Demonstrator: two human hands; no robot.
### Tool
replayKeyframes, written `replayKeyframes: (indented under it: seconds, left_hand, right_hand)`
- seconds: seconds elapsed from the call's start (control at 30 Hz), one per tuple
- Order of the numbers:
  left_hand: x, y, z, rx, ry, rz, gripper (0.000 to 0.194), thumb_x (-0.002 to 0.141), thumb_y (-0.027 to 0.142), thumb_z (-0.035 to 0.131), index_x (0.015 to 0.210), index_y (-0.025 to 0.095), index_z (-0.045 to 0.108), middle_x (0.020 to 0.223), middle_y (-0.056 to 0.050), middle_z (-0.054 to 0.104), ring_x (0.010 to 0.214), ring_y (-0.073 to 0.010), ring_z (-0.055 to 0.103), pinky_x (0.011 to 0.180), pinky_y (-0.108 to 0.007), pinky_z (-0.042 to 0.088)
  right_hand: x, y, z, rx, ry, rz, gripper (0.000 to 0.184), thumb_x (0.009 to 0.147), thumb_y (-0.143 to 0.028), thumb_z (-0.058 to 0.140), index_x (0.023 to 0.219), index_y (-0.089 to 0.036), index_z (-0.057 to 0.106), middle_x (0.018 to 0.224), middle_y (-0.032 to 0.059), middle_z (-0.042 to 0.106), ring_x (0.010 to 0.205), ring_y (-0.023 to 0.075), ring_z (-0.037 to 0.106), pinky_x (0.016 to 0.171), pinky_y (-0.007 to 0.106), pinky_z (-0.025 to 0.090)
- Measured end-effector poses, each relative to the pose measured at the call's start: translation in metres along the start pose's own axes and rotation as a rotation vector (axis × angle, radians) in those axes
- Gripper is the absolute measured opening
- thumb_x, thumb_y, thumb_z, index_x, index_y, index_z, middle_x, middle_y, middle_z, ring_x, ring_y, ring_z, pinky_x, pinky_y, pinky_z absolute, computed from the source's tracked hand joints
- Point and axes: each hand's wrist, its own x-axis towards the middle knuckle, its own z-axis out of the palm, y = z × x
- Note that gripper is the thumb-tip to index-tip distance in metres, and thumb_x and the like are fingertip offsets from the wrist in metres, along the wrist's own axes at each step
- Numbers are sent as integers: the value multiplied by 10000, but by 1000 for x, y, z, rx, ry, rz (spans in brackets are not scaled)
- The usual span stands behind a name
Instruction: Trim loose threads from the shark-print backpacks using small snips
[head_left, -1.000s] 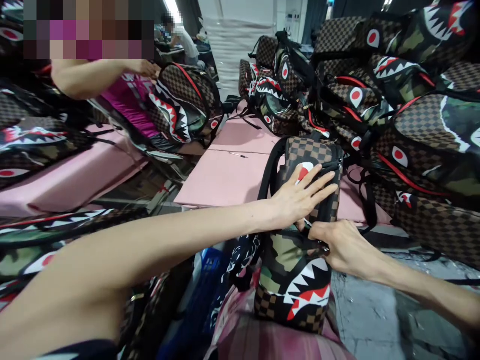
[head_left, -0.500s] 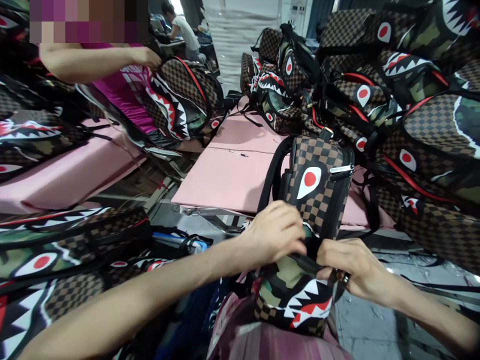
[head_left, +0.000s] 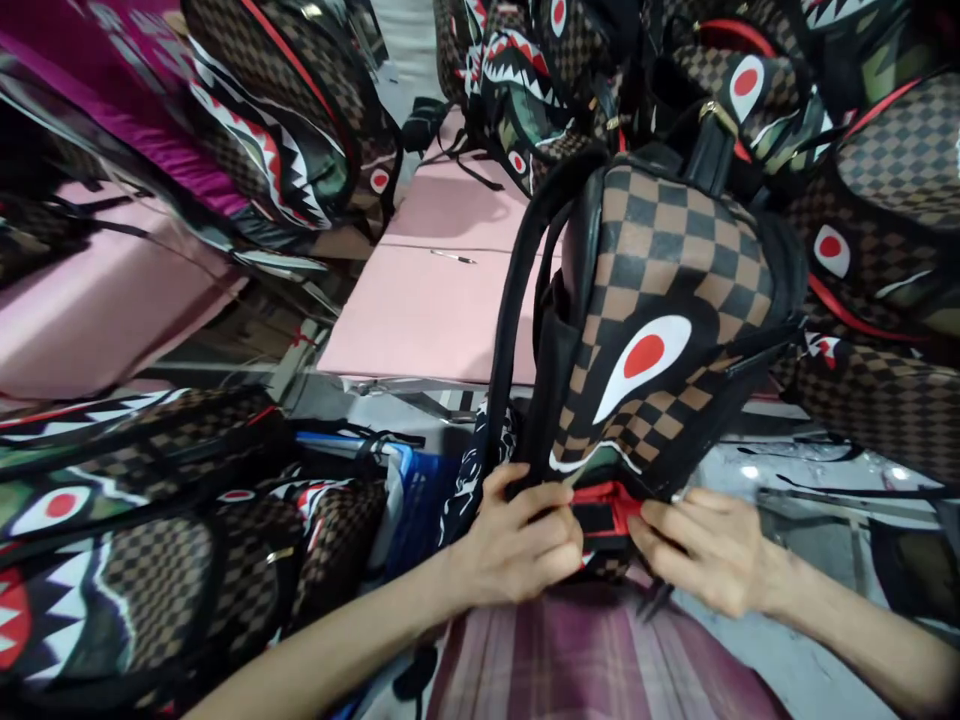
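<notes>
A checkered backpack (head_left: 675,260) with a red-and-white eye print stands tilted in front of me, its lower end near my lap. Low on its front a pocket gapes, and red lining (head_left: 616,498) shows with a dark patch in it. My left hand (head_left: 525,535) is closed on the left edge of that pocket, fingers curled. At the pocket's right edge my right hand (head_left: 705,548) pinches the fabric. The shark-mouth print below is mostly hidden by my hands and the folded pocket. A black shoulder strap (head_left: 514,300) loops along the bag's left side.
A pink table (head_left: 427,330) with a pen (head_left: 453,257) on it lies beyond. More shark-print backpacks pile up at the right (head_left: 885,390) and lower left (head_left: 157,580). Across the table a person in a magenta shirt (head_left: 127,90) has another backpack (head_left: 300,110).
My left hand has gone from lying flat on the bag to gripping the pocket edge. The pocket has been pulled open, baring red lining. The backpack looks larger and closer as my view tipped down.
</notes>
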Motion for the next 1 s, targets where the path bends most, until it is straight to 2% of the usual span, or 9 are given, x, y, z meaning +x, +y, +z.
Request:
replayKeyframes:
  seconds: [0.1,0.2,0.3,0.4,0.53,0.63,0.8,0.87,1.0]
  left_hand:
    - [-7,-8,13,13,59,60,142,730,40,583,699,179,592,646,68,620,900,-105,550,991,-340,238]
    - [-10,-13,18,39,94,97,138,749,65,580,687,189,586,633,82,611,848,-94,579,972,-327,268]
    - [-14,-13,15,51,89,111,140,811,100,513,736,170,608,674,50,637,840,-100,601,952,-325,284]
    - [-19,-13,9,14,95,98,242,871,115,392,821,139,628,723,0,669,873,-117,611,891,-316,321]
    - [-24,-14,3,-110,26,50,314,907,142,308,904,140,622,792,-22,695,932,-137,613,767,-292,379]
    - [-30,-13,7,-140,22,5,219,890,135,396,887,171,612,775,8,696,921,-125,619,775,-292,377]
    - [-34,-8,16,-157,126,-66,97,810,95,552,797,183,591,746,40,686,860,-109,626,724,-283,376]
    - [-28,-4,14,-133,77,-95,130,821,79,519,794,190,582,811,38,696,874,-112,617,724,-295,372]
    - [-12,5,6,-6,-129,-151,183,827,53,431,783,163,570,911,-28,687,934,-161,582,784,-341,348]
  right_hand:
    - [-5,2,14,-61,45,-11,236,877,-89,387,783,-134,599,820,74,628,544,103,433,502,256,271]
    - [-6,1,19,-87,56,-21,236,872,-88,395,765,-134,601,812,77,638,544,101,443,496,253,275]
    - [-5,-2,18,-100,73,-32,233,864,-83,403,760,-130,605,814,85,644,563,107,466,490,253,281]
    - [-3,-6,15,-99,75,-21,263,870,-84,379,761,-128,613,812,89,649,550,107,465,484,251,291]
    - [0,-8,14,-100,65,-11,313,874,-81,343,742,-130,622,799,89,658,549,108,470,472,247,306]
    - [0,-7,15,-107,64,-19,315,877,-80,343,753,-136,627,801,80,663,530,103,465,470,245,315]
    - [0,-6,17,-89,66,-13,313,889,-83,334,796,-124,630,821,87,661,527,100,464,478,248,311]
    - [0,-6,17,-63,63,18,328,902,-85,320,798,-123,628,800,81,656,529,99,458,483,246,310]
    - [-1,-4,16,16,87,168,275,905,-80,377,785,-138,617,741,48,635,549,95,452,493,236,303]
